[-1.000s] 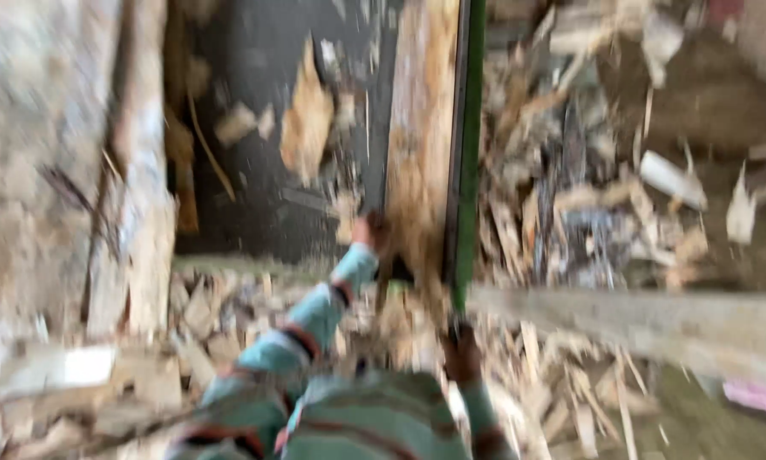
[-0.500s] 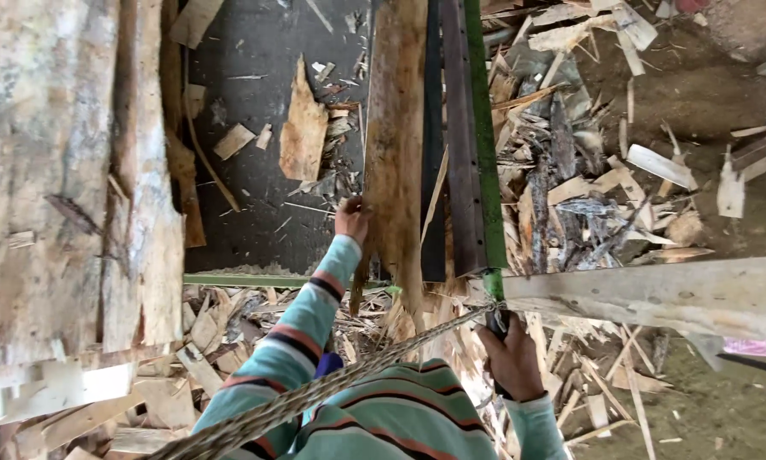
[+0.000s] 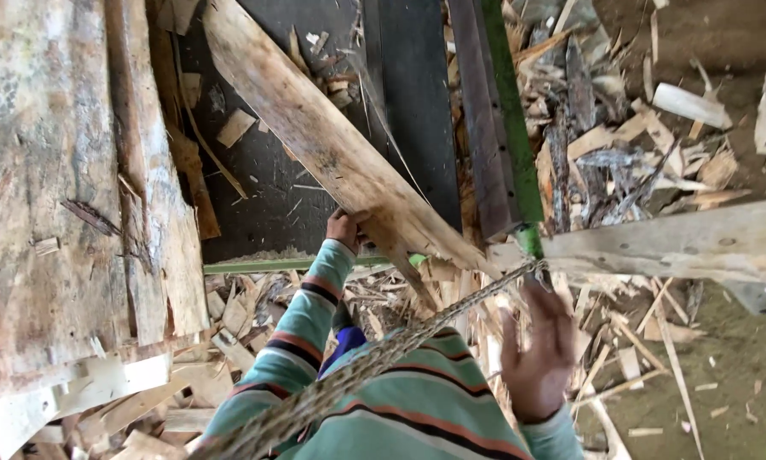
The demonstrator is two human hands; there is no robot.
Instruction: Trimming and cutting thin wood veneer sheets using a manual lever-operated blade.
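Observation:
My left hand (image 3: 344, 227) grips the underside of a long rough wooden plank (image 3: 315, 128) that lies slanted across a dark machine bed (image 3: 408, 102). My right hand (image 3: 538, 349) hangs open above the wood scraps, fingers spread, just below a green metal rail (image 3: 510, 128) and a pale beam (image 3: 681, 243). A braided rope (image 3: 357, 375) runs from my chest up toward the rail's lower end. Both sleeves are striped teal.
Stacked weathered boards (image 3: 68, 196) fill the left side. Splintered offcuts and chips (image 3: 621, 145) cover the ground at the right and below. A green bar (image 3: 263, 266) edges the dark bed's near side.
The plank has swung from upright to slanted toward the upper left with my left hand on it. My right hand has let go of the rope end and opened.

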